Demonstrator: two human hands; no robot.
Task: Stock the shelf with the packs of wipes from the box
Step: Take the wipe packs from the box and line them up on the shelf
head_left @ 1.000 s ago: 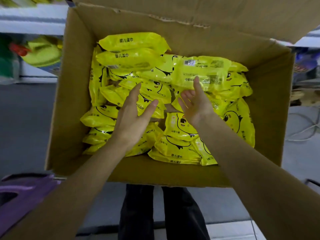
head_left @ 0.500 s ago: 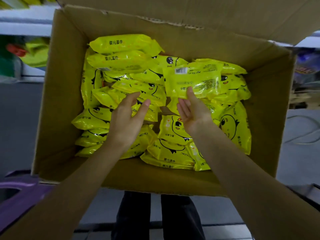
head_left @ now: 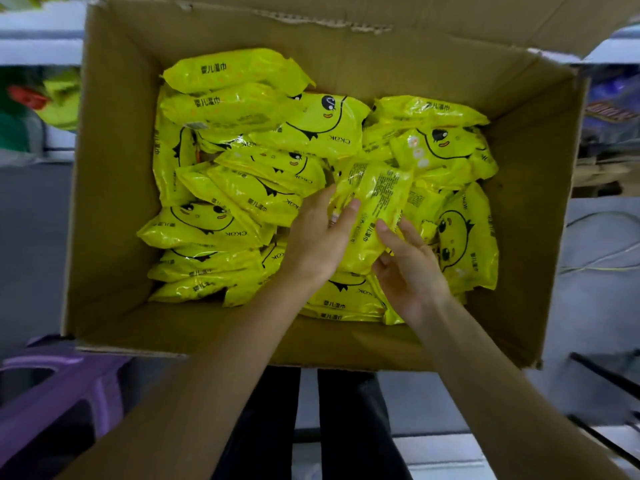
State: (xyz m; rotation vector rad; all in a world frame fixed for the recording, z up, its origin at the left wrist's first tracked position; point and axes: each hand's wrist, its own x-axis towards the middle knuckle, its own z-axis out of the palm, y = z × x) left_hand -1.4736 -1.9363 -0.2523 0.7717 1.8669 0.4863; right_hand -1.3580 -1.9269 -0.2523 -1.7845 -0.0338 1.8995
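An open cardboard box (head_left: 114, 188) holds several yellow packs of wipes (head_left: 242, 209) printed with a chick face. One pack (head_left: 375, 199) is lifted a little above the pile near the box's middle, back side up and tilted. My left hand (head_left: 318, 237) grips its left edge, thumb on top. On the pack's lower right end, my right hand (head_left: 408, 268) holds it with thumb and fingers curled round it.
A purple plastic stool (head_left: 52, 386) stands at the lower left beside the box. Shelf boards with blurred goods (head_left: 41, 98) run at the left and right (head_left: 613, 112). Dark trouser legs (head_left: 304, 427) show below the box, and a dark metal rack edge (head_left: 606, 379) at right.
The pack my right hand held high at the back has come down toward the middle and turned. My left hand moved right off the pile and took hold of it.
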